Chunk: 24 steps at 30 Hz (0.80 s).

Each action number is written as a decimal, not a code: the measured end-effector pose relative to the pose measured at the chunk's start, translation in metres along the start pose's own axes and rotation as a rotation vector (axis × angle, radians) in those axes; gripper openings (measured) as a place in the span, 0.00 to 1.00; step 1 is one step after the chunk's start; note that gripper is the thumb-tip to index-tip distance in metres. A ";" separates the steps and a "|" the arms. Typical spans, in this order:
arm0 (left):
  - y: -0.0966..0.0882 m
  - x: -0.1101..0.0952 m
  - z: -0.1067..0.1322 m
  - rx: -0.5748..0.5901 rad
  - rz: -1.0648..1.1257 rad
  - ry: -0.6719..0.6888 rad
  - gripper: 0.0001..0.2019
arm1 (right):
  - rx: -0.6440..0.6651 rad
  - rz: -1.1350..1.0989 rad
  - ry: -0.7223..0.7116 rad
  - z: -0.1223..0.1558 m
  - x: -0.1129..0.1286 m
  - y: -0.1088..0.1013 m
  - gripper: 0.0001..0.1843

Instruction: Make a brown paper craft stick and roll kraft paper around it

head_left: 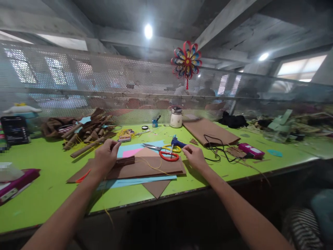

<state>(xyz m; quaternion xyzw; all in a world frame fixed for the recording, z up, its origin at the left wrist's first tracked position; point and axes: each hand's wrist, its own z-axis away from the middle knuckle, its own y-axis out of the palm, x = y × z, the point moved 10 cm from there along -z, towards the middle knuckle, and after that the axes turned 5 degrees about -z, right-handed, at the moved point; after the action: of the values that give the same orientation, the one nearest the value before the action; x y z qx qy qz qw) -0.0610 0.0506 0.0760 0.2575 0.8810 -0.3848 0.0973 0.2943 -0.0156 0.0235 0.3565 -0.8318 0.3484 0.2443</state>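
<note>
Above the left end of a folded brown paper sheet, my left hand has thumb and fingers pinched together; anything between them is too small to make out. A dark brown paper roll lies just right of its wrist. My right hand is closed in a pinch beside a blue glue gun, its contents unclear. Scissors with one red and one yellow handle rest between the hands, over blue and pink paper. A thin yellow string curves across the brown paper.
Brown paper rolls are piled back left near a phone. A white jar, folded brown paper, a black cable and a magenta box lie farther back and right. Perforated metal panel stands behind.
</note>
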 end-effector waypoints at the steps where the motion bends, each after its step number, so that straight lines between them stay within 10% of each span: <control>1: 0.000 0.000 0.000 0.000 -0.002 -0.009 0.13 | -0.030 0.005 0.007 0.000 0.001 -0.005 0.13; 13: 0.003 -0.011 0.003 -0.010 -0.066 0.117 0.14 | -0.260 0.006 0.060 -0.001 -0.009 -0.033 0.15; 24: 0.009 -0.001 0.001 -0.065 -0.101 0.192 0.10 | 0.030 0.281 0.076 -0.037 -0.023 0.001 0.08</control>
<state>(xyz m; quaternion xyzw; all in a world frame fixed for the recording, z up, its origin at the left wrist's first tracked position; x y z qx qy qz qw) -0.0549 0.0547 0.0702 0.2452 0.9101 -0.3340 0.0013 0.3143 0.0222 0.0316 0.2269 -0.8584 0.4046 0.2191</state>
